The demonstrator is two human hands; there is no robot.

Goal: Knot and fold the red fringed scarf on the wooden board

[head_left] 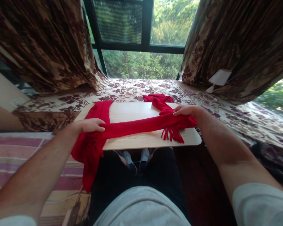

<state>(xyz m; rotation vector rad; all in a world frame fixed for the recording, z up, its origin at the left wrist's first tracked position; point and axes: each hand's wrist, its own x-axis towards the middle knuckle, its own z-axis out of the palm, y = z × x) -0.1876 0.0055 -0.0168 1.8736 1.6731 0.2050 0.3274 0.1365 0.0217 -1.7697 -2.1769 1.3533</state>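
Observation:
A long red scarf point(136, 125) with a fringed end lies stretched across a small light wooden lap table point(132, 113) in front of me. My left hand point(91, 125) is closed on the scarf at the table's left side, where more of the cloth hangs down over the edge. My right hand point(185, 110) is closed on the scarf at the right side, just above the fringe point(172, 134). Another part of the scarf is bunched at the table's far right corner.
The table stands over my legs on a floral patterned bedspread point(132, 89). Brown floral curtains point(37, 44) hang on both sides of a window point(141, 37). A striped blanket point(16, 153) lies at my left.

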